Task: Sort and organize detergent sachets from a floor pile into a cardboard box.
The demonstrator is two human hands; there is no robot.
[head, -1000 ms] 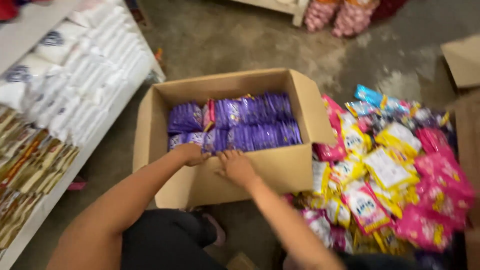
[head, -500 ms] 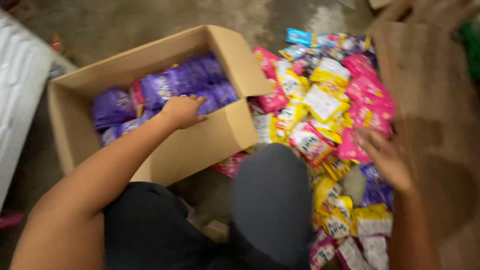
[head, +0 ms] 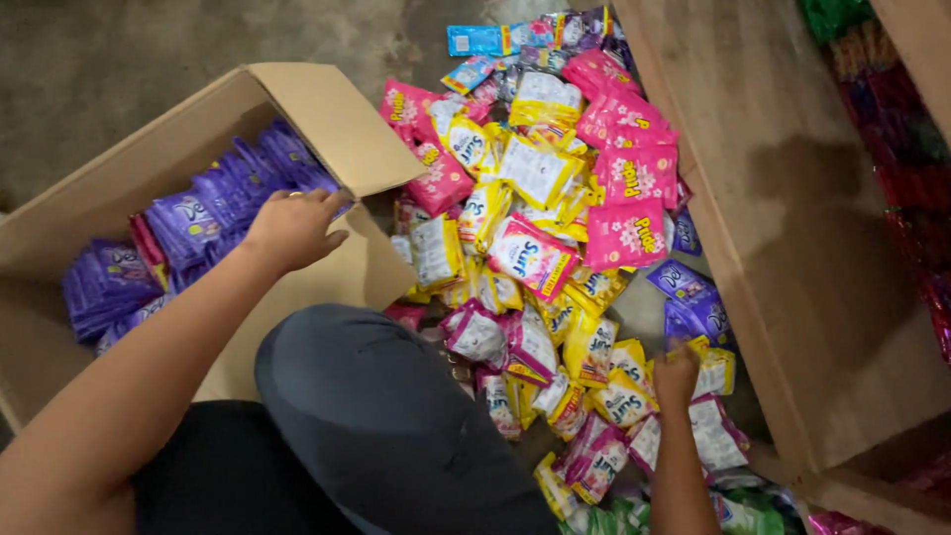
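Note:
My left hand (head: 292, 228) lies on a row of purple sachets (head: 213, 213) packed upright in an open cardboard box (head: 342, 129), fingers curled over their tops by the box's near wall. My right hand (head: 678, 374) reaches into a loose heap of sachets (head: 535, 258) on the floor. Its fingertips touch a yellow-and-white sachet (head: 715, 372) just below a purple sachet (head: 690, 292). The fingers are hidden behind the back of the hand, so its grip is unclear. My knee in dark cloth (head: 386, 416) sits between the box and the heap.
The heap mixes pink, yellow, white and blue sachets. A wooden shelf board (head: 792, 228) runs along the right, with red and green packs (head: 906, 168) beyond it. Bare concrete floor (head: 119, 69) lies behind the box.
The view has swung to the right. My right hand has left the box and gone down into the sachet heap. My left hand stays on the purple sachets.

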